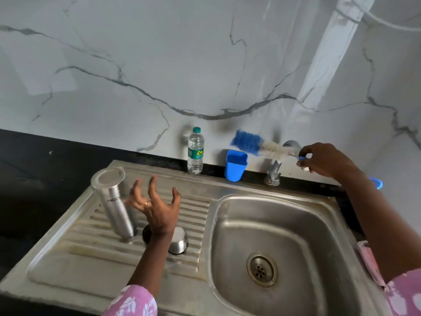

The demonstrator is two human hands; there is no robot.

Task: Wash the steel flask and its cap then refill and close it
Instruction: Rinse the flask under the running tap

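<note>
Steel flask [114, 201]: stands mouth down on the ribbed drainboard [196, 215], left of centre in the frame.
Cap [180, 242]: steel, on the drainboard just right of the flask, partly hidden by the left forearm.
Left hand [155, 207]: just beside the flask, fingers spread and loosely bent, holding nothing.
Right hand [323, 159]: at right of frame above the tap [273, 171], pinches the handle end of the bottle brush [252, 145], whose blue bristles point left above the blue cup [235, 166].
Water bottle [195, 151]: upright and capped on the black table [45, 169], just left of the blue cup.
</note>
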